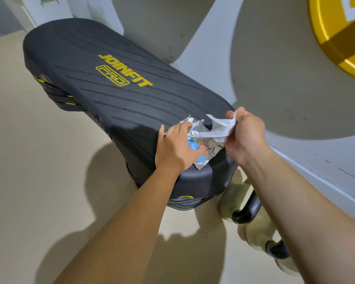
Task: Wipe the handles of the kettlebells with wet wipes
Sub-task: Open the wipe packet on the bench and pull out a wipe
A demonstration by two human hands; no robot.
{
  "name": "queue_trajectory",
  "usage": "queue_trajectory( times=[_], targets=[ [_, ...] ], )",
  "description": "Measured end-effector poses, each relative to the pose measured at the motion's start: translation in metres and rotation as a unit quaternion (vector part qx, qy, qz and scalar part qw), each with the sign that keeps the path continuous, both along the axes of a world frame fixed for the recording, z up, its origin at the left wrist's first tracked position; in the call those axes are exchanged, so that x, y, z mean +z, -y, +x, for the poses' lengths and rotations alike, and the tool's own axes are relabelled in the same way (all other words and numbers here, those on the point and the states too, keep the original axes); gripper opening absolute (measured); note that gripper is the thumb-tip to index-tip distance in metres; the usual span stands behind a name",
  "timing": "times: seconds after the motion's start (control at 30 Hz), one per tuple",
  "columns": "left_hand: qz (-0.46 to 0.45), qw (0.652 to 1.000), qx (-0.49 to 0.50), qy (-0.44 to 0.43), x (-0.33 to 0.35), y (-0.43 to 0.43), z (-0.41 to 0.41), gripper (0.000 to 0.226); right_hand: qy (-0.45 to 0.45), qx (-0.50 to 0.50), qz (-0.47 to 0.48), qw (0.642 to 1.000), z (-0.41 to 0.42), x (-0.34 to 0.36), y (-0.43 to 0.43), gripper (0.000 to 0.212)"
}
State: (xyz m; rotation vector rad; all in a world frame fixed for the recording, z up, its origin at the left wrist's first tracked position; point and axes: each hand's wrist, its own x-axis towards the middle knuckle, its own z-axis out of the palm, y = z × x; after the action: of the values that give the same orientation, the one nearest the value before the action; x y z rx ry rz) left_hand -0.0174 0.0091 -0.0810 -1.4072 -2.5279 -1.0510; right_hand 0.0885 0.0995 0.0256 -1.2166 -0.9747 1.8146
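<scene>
A black JOINFIT PRO step platform (103, 64) forms the surface on a beige floor (39, 160), beside a grey wall carrying a yellow disc (340, 33). Two cream kettlebells (254, 236) with black handles (247, 213) stand on the floor below the surface's near end, partly hidden by the right forearm. The left hand (174, 148) holds a foil wipe packet (205, 155) against the surface, its grip curled round the packet. The right hand (246, 136) keeps a narrow grip, pinching a white wet wipe (219, 128) that extends from the packet's opening.
</scene>
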Motion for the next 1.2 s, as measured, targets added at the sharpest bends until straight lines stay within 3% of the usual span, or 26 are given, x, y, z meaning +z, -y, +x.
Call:
queue_trajectory(
  times=[0.07, 0.13, 0.23, 0.37, 0.43, 0.5, 0.6, 0.67, 0.83, 0.93, 1.0, 1.1, 1.13, 1.2],
  targets=[
    [0.007, 1.0, -0.006, -0.008, 0.0, 0.001, 0.001, 0.067, -0.008, -0.041, 0.014, 0.999, 0.008, 0.006, -0.004, 0.035],
    [0.009, 1.0, -0.011, -0.021, 0.0, 0.003, 0.001, 0.065, 0.055, -0.035, 0.026, 0.998, 0.016, 0.005, -0.007, 0.033],
    [0.023, 0.999, -0.033, -0.031, 0.002, 0.005, 0.003, 0.062, 0.194, 0.044, 0.004, 0.98, 0.025, -0.007, -0.006, 0.026],
    [0.078, 0.994, -0.038, 0.073, 0.008, 0.01, 0.005, 0.057, 0.246, 0.185, 0.152, 0.939, 0.027, -0.019, 0.004, 0.021],
    [0.083, 0.987, -0.017, 0.136, 0.011, 0.012, 0.004, 0.05, 0.312, 0.293, 0.25, 0.868, 0.026, -0.024, 0.009, 0.032],
    [0.084, 0.984, 0.01, 0.158, 0.013, 0.011, 0.003, 0.039, 0.388, 0.386, 0.322, 0.772, 0.024, -0.031, 0.011, 0.046],
    [0.067, 0.984, 0.034, 0.16, 0.016, 0.008, 0.004, 0.025, 0.476, 0.447, 0.403, 0.642, 0.021, -0.031, 0.017, 0.056],
    [0.059, 0.987, 0.03, 0.146, 0.016, 0.008, 0.005, 0.024, 0.502, 0.462, 0.406, 0.608, 0.02, -0.034, 0.018, 0.061],
    [0.061, 0.995, -0.068, 0.047, 0.012, 0.011, 0.003, 0.045, 0.483, 0.485, 0.305, 0.662, 0.008, -0.037, 0.006, 0.062],
    [0.027, 0.994, -0.107, 0.007, 0.008, 0.011, 0.003, 0.044, 0.401, 0.484, 0.254, 0.735, 0.013, -0.035, 0.002, 0.047],
    [0.0, 0.994, -0.111, -0.023, 0.006, 0.011, 0.005, 0.041, 0.372, 0.423, 0.235, 0.792, 0.023, -0.038, 0.002, 0.031],
    [-0.034, 0.99, -0.109, -0.081, 0.005, 0.01, 0.008, 0.039, 0.36, 0.251, 0.233, 0.868, 0.036, -0.043, 0.001, 0.014],
    [-0.051, 0.987, -0.108, -0.103, 0.005, 0.01, 0.008, 0.038, 0.36, 0.221, 0.242, 0.873, 0.039, -0.044, 0.001, 0.012],
    [-0.099, 0.976, -0.121, -0.15, 0.007, 0.01, 0.01, 0.042, 0.376, 0.252, 0.278, 0.847, 0.044, -0.042, 0.004, 0.027]
  ],
)
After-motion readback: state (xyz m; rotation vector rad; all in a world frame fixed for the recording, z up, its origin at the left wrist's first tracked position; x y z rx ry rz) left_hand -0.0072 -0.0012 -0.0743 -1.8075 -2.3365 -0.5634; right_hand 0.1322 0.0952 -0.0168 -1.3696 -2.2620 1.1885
